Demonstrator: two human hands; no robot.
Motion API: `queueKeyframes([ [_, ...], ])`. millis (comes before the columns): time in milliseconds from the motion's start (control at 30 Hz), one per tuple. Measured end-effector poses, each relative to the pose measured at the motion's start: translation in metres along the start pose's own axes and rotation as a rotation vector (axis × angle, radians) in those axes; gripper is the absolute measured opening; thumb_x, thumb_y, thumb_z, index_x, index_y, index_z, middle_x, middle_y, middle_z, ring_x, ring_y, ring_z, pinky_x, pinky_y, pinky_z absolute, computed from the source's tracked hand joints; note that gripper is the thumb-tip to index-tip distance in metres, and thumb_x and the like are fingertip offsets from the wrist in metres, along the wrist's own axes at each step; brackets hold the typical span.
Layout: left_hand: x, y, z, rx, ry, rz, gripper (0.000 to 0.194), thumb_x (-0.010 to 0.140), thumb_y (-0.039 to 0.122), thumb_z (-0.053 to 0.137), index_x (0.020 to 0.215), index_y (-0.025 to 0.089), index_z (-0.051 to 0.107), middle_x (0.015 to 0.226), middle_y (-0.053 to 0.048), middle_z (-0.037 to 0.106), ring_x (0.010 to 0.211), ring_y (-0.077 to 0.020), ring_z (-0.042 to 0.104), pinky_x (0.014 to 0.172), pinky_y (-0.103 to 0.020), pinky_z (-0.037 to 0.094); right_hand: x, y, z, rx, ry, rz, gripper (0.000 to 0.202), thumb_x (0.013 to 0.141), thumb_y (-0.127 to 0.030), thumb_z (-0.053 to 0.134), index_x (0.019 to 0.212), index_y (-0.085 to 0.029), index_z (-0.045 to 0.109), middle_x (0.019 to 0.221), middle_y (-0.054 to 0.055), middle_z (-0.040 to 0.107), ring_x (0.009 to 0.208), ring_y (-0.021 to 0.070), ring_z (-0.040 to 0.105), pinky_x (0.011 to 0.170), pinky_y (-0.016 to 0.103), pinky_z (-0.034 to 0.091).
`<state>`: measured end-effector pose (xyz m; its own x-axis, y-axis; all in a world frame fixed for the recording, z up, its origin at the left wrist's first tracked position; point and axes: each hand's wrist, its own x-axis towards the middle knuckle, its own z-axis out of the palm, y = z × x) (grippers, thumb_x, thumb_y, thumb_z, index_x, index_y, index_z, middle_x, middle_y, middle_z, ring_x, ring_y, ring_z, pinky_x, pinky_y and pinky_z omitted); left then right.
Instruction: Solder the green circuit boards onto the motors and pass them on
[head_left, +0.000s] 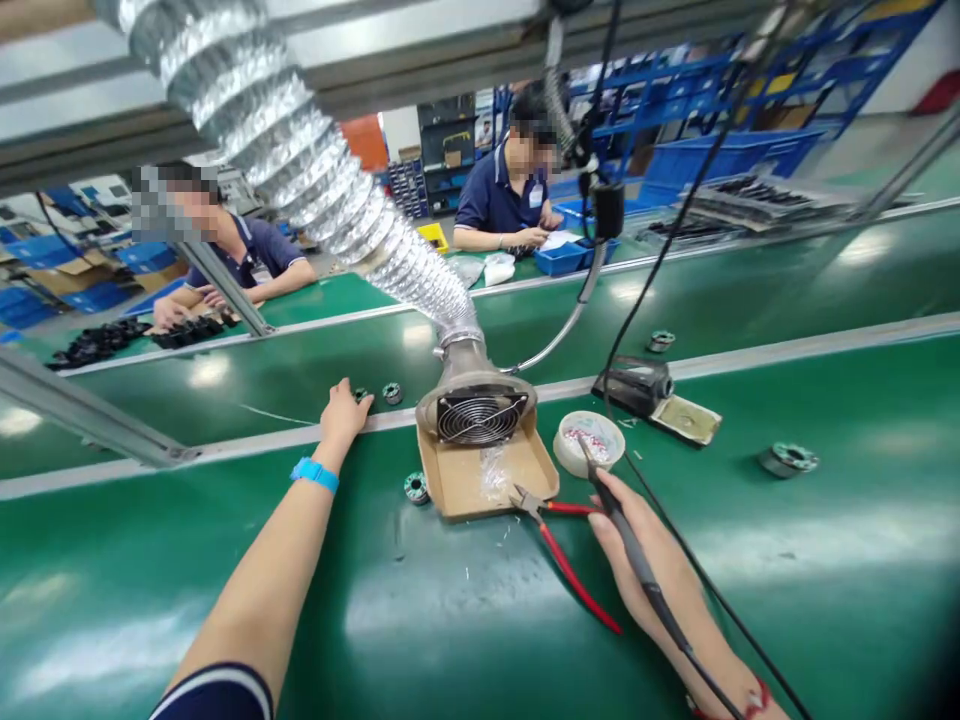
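My left hand reaches to the metal strip at the far side of the green bench, its fingers closed on a small round motor core. Another core lies just right of it. My right hand grips a black soldering iron, its tip over a white tape roll with red and white bits inside. Red-handled pliers rest with their jaws on the rim of a cardboard tray. One core sits left of the tray.
A fan on a silver duct stands at the tray. Farther right are an iron stand and cores. A black cable hangs down on the right. Two people work across the bench.
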<state>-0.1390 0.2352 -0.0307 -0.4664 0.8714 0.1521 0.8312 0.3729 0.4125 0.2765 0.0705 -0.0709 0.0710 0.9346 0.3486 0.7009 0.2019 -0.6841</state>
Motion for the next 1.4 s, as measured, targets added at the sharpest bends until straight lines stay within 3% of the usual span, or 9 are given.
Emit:
queueKeyframes([
  [100,-0.002,0.011,0.004,0.032,-0.018,0.099,0.068,0.094,0.039,0.062,0.152,0.013,0.036,0.151,-0.022,0.043,0.132,-0.0355,0.053,0.107,-0.051,0.048,0.003,-0.003,0.000,-0.018,-0.010,-0.036,0.048,0.097,-0.049,0.045,0.136,-0.023,0.054,0.120,0.010,0.070,0.103,0.0215,0.072,0.081,0.033,0.062],
  [267,0.005,0.024,0.016,0.054,-0.127,0.157,0.042,0.095,0.036,0.063,0.131,0.016,0.057,0.134,-0.012,0.059,0.120,-0.0265,0.060,0.102,-0.051,0.051,0.005,-0.004,0.000,-0.014,0.018,-0.084,0.044,0.098,-0.045,0.047,0.136,-0.024,0.052,0.114,0.008,0.070,0.096,0.0190,0.073,0.077,0.030,0.062],
  [400,-0.006,0.013,0.009,-0.013,-0.146,0.178,0.042,0.095,0.034,0.062,0.131,0.014,0.056,0.129,-0.013,0.062,0.118,-0.0257,0.061,0.102,-0.047,0.051,0.004,-0.002,-0.001,0.011,0.037,-0.123,0.042,0.095,-0.042,0.054,0.133,-0.024,0.055,0.114,0.008,0.070,0.096,0.0179,0.072,0.080,0.028,0.061],
  [667,-0.102,-0.051,-0.027,-0.118,-0.368,0.363,0.043,0.084,0.038,0.060,0.121,0.018,0.063,0.113,-0.009,0.068,0.099,-0.0247,0.065,0.093,-0.039,0.052,0.001,-0.009,-0.002,0.093,0.142,-0.095,0.023,0.093,-0.033,0.056,0.112,-0.023,0.063,0.096,0.005,0.068,0.074,0.0128,0.067,0.065,0.024,0.058],
  [800,-0.144,-0.059,-0.045,-0.171,-0.447,0.353,0.042,0.085,0.043,0.058,0.121,0.020,0.063,0.109,-0.007,0.067,0.081,-0.0199,0.063,0.078,-0.034,0.052,-0.004,-0.015,-0.008,0.118,0.260,-0.056,0.022,0.091,-0.037,0.059,0.106,-0.021,0.062,0.096,0.006,0.068,0.078,0.0150,0.068,0.069,0.028,0.059],
  [900,-0.172,-0.046,-0.058,-0.357,-0.543,0.274,0.041,0.085,0.040,0.061,0.121,0.020,0.061,0.114,-0.007,0.067,0.088,-0.0197,0.063,0.082,-0.032,0.051,-0.013,-0.027,-0.017,0.114,0.288,-0.057,0.022,0.091,-0.037,0.060,0.107,-0.022,0.064,0.098,0.007,0.072,0.082,0.0166,0.071,0.076,0.030,0.061],
  [1033,-0.209,-0.010,-0.063,-0.596,-0.752,0.224,0.042,0.080,0.030,0.067,0.120,0.020,0.060,0.116,-0.007,0.065,0.100,-0.0208,0.062,0.088,-0.032,0.049,-0.026,-0.052,-0.025,0.252,0.130,-0.018,0.031,0.095,-0.037,0.055,0.122,-0.023,0.061,0.091,0.004,0.078,0.068,0.0135,0.074,0.070,0.026,0.063],
  [1233,-0.245,0.040,-0.035,-0.767,-0.950,0.328,0.046,0.074,0.038,0.079,0.113,0.017,0.067,0.098,-0.005,0.060,0.075,-0.0135,0.052,0.068,-0.026,0.043,-0.038,-0.078,-0.011,0.413,-0.160,0.001,0.027,0.096,-0.034,0.055,0.121,-0.026,0.057,0.092,0.003,0.078,0.073,0.0139,0.075,0.069,0.024,0.064],
  [1400,-0.256,0.046,-0.020,-0.836,-1.008,0.421,0.048,0.076,0.036,0.080,0.119,0.015,0.069,0.094,-0.004,0.059,0.071,-0.0126,0.048,0.065,-0.027,0.041,-0.038,-0.091,0.001,0.472,-0.198,-0.102,0.038,0.090,-0.020,0.060,0.126,-0.027,0.050,0.089,0.003,0.071,0.072,0.0151,0.071,0.068,0.029,0.063],
])
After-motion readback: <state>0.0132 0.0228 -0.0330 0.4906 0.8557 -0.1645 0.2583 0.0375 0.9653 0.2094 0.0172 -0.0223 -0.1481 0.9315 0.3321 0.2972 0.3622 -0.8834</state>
